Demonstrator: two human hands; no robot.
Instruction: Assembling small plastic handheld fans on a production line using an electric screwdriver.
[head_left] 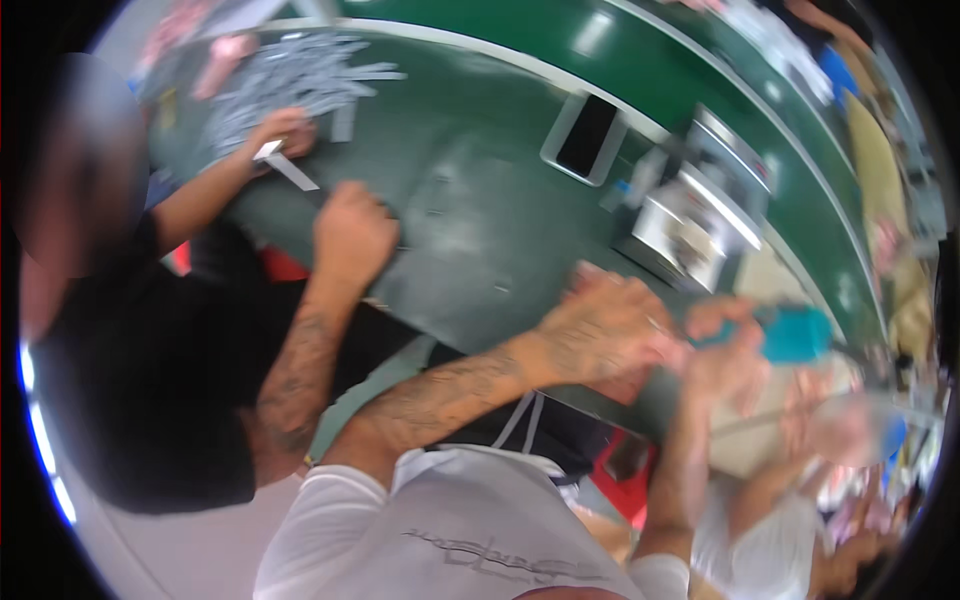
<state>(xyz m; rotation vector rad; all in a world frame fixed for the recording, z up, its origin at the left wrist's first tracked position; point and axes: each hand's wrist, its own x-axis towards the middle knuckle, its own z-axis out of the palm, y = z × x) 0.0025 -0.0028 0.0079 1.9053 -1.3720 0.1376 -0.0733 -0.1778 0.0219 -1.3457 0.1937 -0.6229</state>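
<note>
My left hand [610, 325] is closed, its tattooed forearm reaching in from the lower middle. Pinkish material [625, 384] shows along its lower side, blurred, and it seems to be gripped there. Close by on the right, my right hand [725, 365] is wrapped around a teal-handled tool [798, 335]. Motion smears the tool, so its exact kind cannot be made out. Both hands are near each other over the table's front edge. Whether the tool touches the pinkish material is not visible.
A metal box-like device [690, 225] stands on the green table [470, 190] beyond my hands, beside a phone [586, 138]. To the left, a co-worker in black holds a pale strip [293, 172] near a pile of grey strips [290, 85]. Another person sits at the right.
</note>
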